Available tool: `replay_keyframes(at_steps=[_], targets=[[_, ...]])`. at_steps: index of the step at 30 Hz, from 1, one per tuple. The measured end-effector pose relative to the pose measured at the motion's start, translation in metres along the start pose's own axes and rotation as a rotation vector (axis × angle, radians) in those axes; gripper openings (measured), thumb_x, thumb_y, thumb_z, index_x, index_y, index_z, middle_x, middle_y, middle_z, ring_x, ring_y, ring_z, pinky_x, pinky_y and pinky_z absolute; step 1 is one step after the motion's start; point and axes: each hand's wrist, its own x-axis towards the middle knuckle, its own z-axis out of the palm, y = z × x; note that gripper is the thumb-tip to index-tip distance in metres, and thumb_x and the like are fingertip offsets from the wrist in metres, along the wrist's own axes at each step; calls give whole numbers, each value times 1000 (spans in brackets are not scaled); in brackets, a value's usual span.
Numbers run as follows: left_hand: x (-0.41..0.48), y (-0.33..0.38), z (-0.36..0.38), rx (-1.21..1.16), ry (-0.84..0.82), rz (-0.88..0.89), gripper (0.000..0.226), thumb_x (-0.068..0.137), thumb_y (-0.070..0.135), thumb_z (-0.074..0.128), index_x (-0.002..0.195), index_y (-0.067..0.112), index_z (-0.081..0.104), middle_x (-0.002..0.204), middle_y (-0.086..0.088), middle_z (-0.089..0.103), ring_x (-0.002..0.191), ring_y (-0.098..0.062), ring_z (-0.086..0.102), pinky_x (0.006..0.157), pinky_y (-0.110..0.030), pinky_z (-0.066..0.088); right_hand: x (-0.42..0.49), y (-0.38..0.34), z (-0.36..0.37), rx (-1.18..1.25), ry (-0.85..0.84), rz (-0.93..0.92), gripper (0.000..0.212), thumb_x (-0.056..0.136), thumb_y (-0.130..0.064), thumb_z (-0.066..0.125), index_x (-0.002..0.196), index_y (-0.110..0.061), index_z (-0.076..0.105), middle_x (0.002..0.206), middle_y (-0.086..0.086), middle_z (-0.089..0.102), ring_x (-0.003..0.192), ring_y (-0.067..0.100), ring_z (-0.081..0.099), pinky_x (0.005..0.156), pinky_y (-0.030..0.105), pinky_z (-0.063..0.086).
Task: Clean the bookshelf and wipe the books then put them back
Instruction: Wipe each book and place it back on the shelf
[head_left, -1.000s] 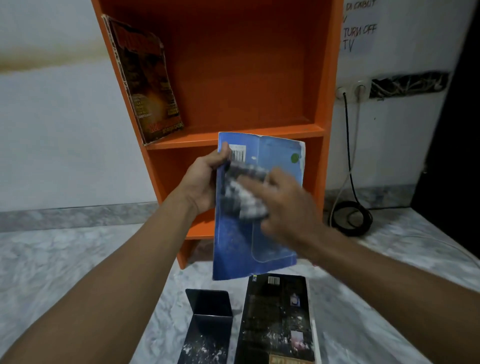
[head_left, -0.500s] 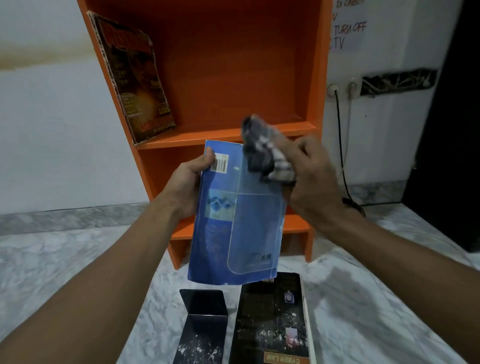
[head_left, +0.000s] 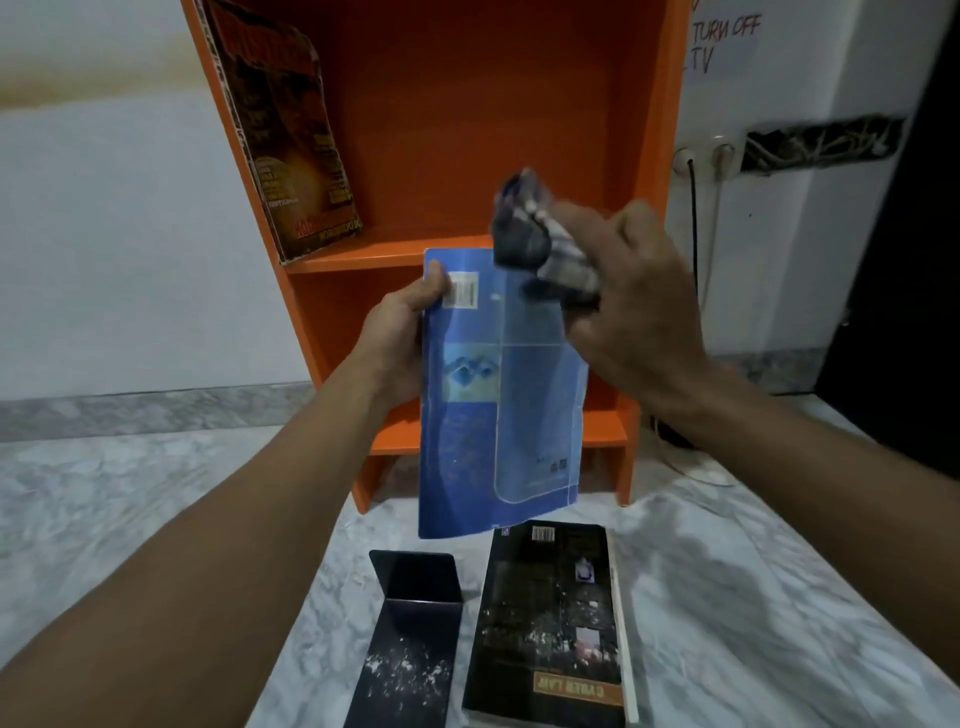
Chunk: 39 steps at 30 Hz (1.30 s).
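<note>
My left hand (head_left: 397, 335) grips a blue paperback (head_left: 491, 415) by its upper left edge and holds it upright in front of the orange bookshelf (head_left: 467, 130). My right hand (head_left: 636, 306) holds a bunched dark checked cloth (head_left: 535, 236) at the book's top right corner. A dark magazine (head_left: 283, 130) leans against the left wall of the upper shelf. A black book (head_left: 553, 623) lies flat on the marble floor below the blue one.
A black metal bookend (head_left: 413, 623) speckled with white dust lies on the marble floor (head_left: 130, 519) left of the black book. Cables run from wall sockets (head_left: 704, 156) right of the shelf. A dark doorway (head_left: 914, 260) is at far right.
My right hand with the cloth went from the middle of the blue cover up to its top right corner. The view shifted a little to the left.
</note>
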Motion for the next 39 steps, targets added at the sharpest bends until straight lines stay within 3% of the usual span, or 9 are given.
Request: replay_keyframes(at_steps=[3, 7, 9, 18, 25, 29, 32, 34, 39], targets=[[-3, 6, 20, -40, 13, 47, 39, 98, 40, 52, 98, 6, 71, 101, -16, 72, 98, -34, 69, 87, -49, 56, -28, -8, 18, 4, -166, -9, 63, 75, -16, 50, 138, -23, 52, 94, 6, 46, 82, 19, 43, 56, 19, 30], [0, 11, 23, -57, 194, 169, 35, 97, 33, 58, 115, 3, 65, 111, -15, 72, 102, -35, 70, 87, -57, 55, -133, -28, 30, 36, -732, -624, 54, 76, -29, 76, 124, -38, 56, 115, 7, 60, 103, 27, 59, 82, 45, 53], [1, 12, 22, -76, 270, 204, 31, 96, 31, 60, 111, 3, 66, 112, -16, 72, 102, -35, 70, 85, -58, 56, -152, -27, 25, 32, -883, -722, 49, 73, -33, 76, 119, -35, 58, 101, 4, 59, 91, 22, 59, 71, 37, 53], [8, 9, 11, 3, 485, 310, 21, 95, 12, 62, 74, 11, 65, 80, -6, 68, 74, -22, 67, 82, -48, 59, -57, -24, 3, 310, -203, -9, 23, 86, -34, 63, 102, -17, 64, 80, 0, 56, 64, 12, 47, 58, 18, 36], [9, 20, 43, 52, 578, 303, 20, 84, 0, 65, 68, 11, 59, 78, -8, 65, 71, -24, 65, 79, -49, 59, -70, -53, 35, 357, -606, 416, 102, 78, -32, 76, 152, -33, 7, 114, 2, 42, 99, 15, 49, 79, 28, 47], [10, 18, 40, 99, 361, 347, 7, 92, 17, 67, 89, 11, 65, 91, -8, 66, 85, -24, 64, 73, -37, 57, -61, -29, 31, 496, -423, 502, 68, 80, 1, 66, 137, -30, 46, 89, -10, 67, 66, 2, 58, 55, 14, 45], [23, -6, -8, 345, 440, 275, 73, 71, 67, 73, 117, 12, 62, 115, -4, 67, 102, -24, 67, 85, -47, 56, -57, -8, 25, 802, -308, 766, 34, 81, 7, 66, 93, -24, 63, 74, -10, 63, 69, 17, 58, 61, 28, 49], [28, -31, -50, 346, 433, 99, 112, 47, 81, 78, 131, 11, 54, 123, -8, 66, 111, -31, 65, 89, -55, 54, -57, 1, 23, 986, -328, 915, 26, 81, 6, 70, 99, -12, 65, 96, 8, 69, 88, 28, 67, 79, 35, 57], [-4, -32, -51, 83, 20, -14, 40, 83, 31, 61, 118, 11, 65, 111, -14, 72, 91, -31, 71, 81, -47, 59, -61, 4, 13, 1174, -338, 1044, 21, 82, -8, 72, 103, -8, 71, 101, 13, 74, 89, 28, 73, 78, 42, 59]])
